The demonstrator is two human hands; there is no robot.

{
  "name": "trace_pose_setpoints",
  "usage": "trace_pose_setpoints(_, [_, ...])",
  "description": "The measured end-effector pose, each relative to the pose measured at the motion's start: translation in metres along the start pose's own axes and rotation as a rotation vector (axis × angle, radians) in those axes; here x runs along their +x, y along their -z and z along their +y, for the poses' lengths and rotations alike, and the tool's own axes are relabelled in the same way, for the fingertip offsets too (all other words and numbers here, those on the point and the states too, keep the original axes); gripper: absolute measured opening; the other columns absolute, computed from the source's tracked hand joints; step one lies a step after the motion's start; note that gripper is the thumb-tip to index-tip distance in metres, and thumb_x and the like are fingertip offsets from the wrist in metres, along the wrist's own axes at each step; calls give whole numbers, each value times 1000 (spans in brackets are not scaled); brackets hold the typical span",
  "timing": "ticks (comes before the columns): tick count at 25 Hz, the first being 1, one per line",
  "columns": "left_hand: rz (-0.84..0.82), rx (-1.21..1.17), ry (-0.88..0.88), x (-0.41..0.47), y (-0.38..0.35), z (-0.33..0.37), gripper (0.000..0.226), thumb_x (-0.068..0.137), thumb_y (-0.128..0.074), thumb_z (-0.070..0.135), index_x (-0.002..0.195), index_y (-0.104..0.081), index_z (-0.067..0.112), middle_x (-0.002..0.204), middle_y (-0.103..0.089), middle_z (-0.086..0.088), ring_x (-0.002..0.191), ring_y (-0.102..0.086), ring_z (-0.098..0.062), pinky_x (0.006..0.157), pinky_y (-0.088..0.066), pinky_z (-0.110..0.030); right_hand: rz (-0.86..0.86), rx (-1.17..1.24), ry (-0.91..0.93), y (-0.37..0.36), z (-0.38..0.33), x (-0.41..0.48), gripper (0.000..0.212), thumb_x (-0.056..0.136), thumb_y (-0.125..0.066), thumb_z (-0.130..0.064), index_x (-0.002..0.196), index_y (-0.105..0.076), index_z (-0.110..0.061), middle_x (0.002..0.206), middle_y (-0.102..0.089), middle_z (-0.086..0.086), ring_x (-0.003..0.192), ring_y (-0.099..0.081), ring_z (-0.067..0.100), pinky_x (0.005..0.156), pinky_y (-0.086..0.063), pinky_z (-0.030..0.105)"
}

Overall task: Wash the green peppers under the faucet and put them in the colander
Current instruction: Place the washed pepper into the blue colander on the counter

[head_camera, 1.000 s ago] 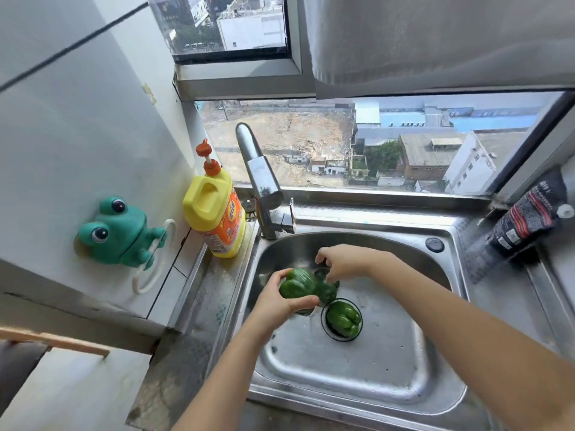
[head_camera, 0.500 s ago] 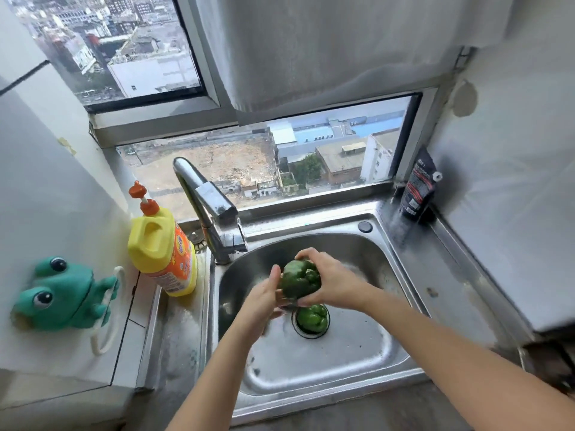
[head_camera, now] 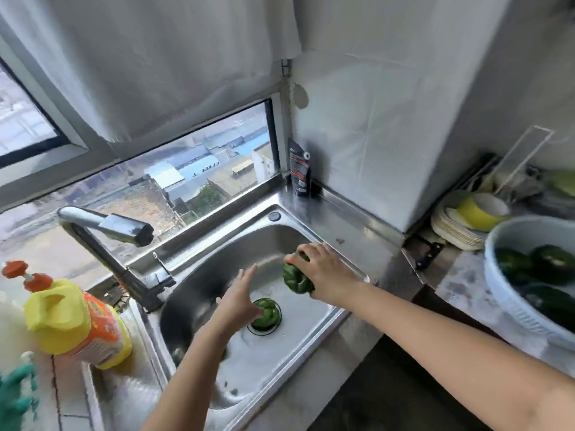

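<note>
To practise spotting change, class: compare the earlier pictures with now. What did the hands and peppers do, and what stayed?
The left hand let go of the held pepper and now spreads open above the drain. The right hand alone grips it and has carried it rightward, toward the colander. The other pepper stays in the drain.

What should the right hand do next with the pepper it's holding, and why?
Probably carry the pepper rightward into the colander: the right hand grips it away from the faucet, and other peppers already lie there.
</note>
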State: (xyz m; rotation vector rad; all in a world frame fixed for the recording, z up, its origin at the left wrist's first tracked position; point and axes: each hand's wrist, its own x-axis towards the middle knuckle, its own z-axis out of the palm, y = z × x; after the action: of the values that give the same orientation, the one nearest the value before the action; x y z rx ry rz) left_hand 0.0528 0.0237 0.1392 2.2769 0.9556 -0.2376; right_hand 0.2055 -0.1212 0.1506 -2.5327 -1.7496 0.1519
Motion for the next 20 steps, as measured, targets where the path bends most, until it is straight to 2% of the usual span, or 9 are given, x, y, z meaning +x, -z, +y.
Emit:
trace_pose_setpoints(2, [33,19,-77,0,-9,15,67,77,-73,27,138,-45,26,144,-47,0,129,-46,-18,107,-36,-39,12,150,-103,6,11,-20,78,71,-75,-32,137,-35,-26,134,-46,6,123,-43,28,105,-32,38])
trace_pose_setpoints(4, [130,-58,-167,-1,-15,42,36,81,-70,34,114,-66,20,118,-66,3,108,-59,-15,91,-43,-28,58,347,-258,17,21,-42,76,70,-76,-43,133,-37,-27,127,-54,3,115,-51,26,93,-42,35])
trace_pose_setpoints(6, [160,-165,-247,-6,-18,75,20,84,-68,32,98,-72,17,94,-67,7,89,-60,-10,77,-41,-23,118,511,-402,31,34,-65,75,71,-76,-47,131,-37,-25,125,-56,3,112,-55,24,86,-45,31])
trace_pose_setpoints(8, [114,-250,-331,-9,-26,114,8,86,-67,26,89,-70,19,84,-65,9,83,-62,-8,77,-46,-24,211,648,-512,45,52,-92,74,71,-76,-49,129,-38,-23,125,-57,3,111,-57,21,85,-44,28])
trace_pose_setpoints(12, [-29,-352,-476,-8,-59,189,14,87,-65,18,99,-70,14,90,-69,5,87,-65,-10,78,-46,-21,388,754,-717,77,99,-149,76,71,-77,-49,129,-36,-22,116,-55,-3,107,-55,17,87,-45,30])
trace_pose_setpoints(15, [-145,-404,-542,-9,-95,252,16,89,-62,15,103,-69,15,93,-69,4,85,-64,-11,70,-46,-17,455,764,-902,94,158,-201,77,72,-77,-48,130,-35,-20,121,-56,0,111,-55,20,86,-44,31])
trace_pose_setpoints(17, [-236,-417,-550,-9,-124,288,17,89,-60,12,104,-67,15,93,-69,2,84,-62,-12,72,-46,-21,486,755,-1045,97,200,-237,74,71,-78,-46,128,-38,-19,125,-56,4,114,-54,25,88,-43,33])
trace_pose_setpoints(20, [-354,-378,-534,-3,-162,323,22,88,-60,9,109,-66,14,109,-68,-7,90,-62,-18,80,-49,-29,459,698,-1229,88,253,-281,80,72,-80,-38,135,-36,-14,132,-54,11,120,-51,31,93,-43,37])
